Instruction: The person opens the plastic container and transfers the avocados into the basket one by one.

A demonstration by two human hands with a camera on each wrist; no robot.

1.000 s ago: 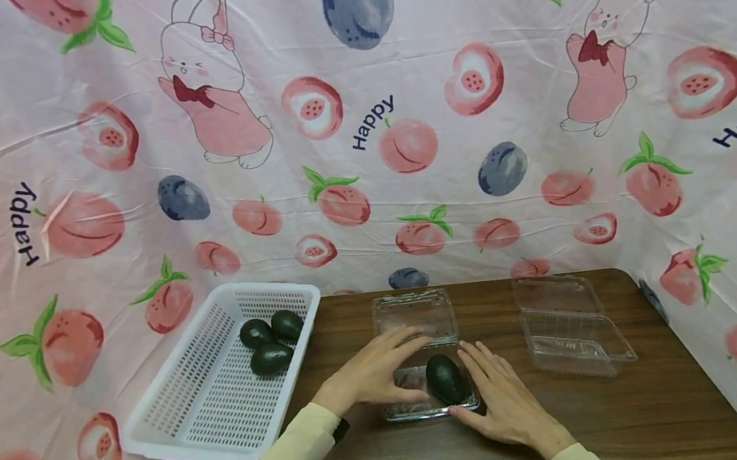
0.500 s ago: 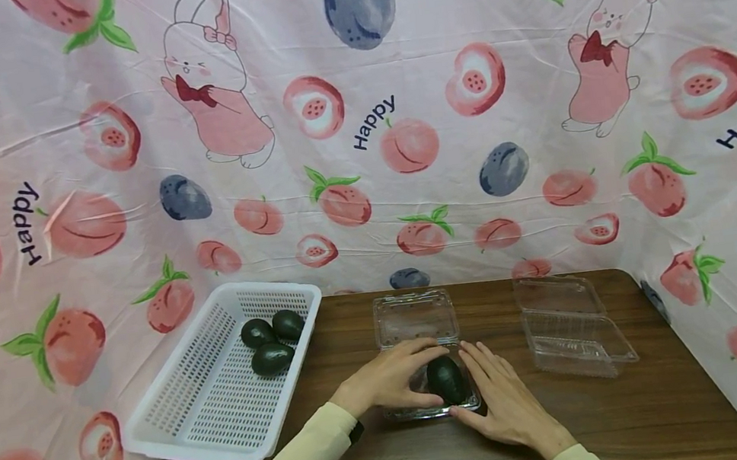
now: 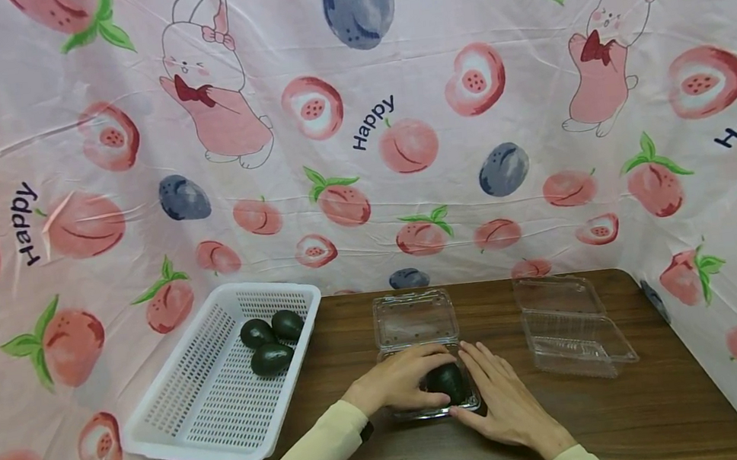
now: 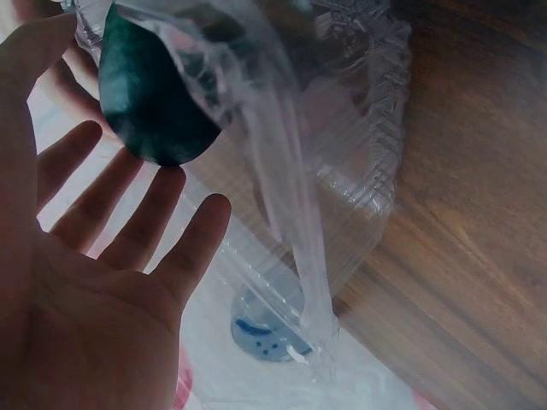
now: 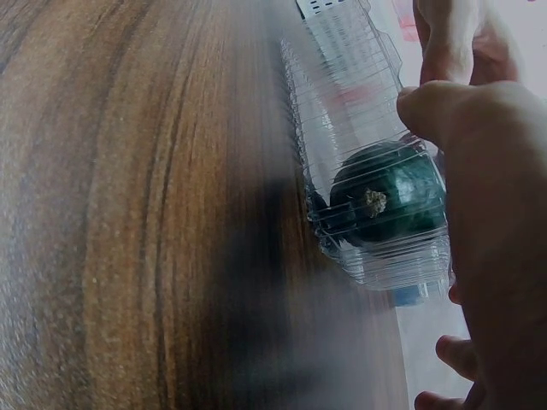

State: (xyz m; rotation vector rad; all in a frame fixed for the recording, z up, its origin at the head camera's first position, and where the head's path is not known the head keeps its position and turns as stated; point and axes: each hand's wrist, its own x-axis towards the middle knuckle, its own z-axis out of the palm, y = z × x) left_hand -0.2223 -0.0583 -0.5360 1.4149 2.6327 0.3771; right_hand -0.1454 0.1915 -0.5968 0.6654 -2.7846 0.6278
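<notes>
A dark green avocado [image 3: 446,383] lies in the right half of an open clear plastic clamshell box [image 3: 414,319], whose lid is folded back. My left hand [image 3: 402,381] grips the avocado from the left, thumb in front and fingers over its far side; in the left wrist view the fingertips [image 4: 171,175] meet the avocado's lower end. My right hand [image 3: 510,400] rests along the box's right side with straight fingers, its thumb at the front edge. Through the clear wall, the right wrist view shows the avocado's stem end [image 5: 374,202].
A white perforated basket [image 3: 193,374] stands on the left with three more avocados [image 3: 272,359] at its right side. Another open clear clamshell box [image 3: 571,339] sits to the right on the brown wood table [image 3: 653,410]. A printed pink curtain [image 3: 434,199] encloses the back and sides.
My left hand has moved right, from the left half of the box onto the avocado, and its fingers have closed round it. The right hand has stayed in place.
</notes>
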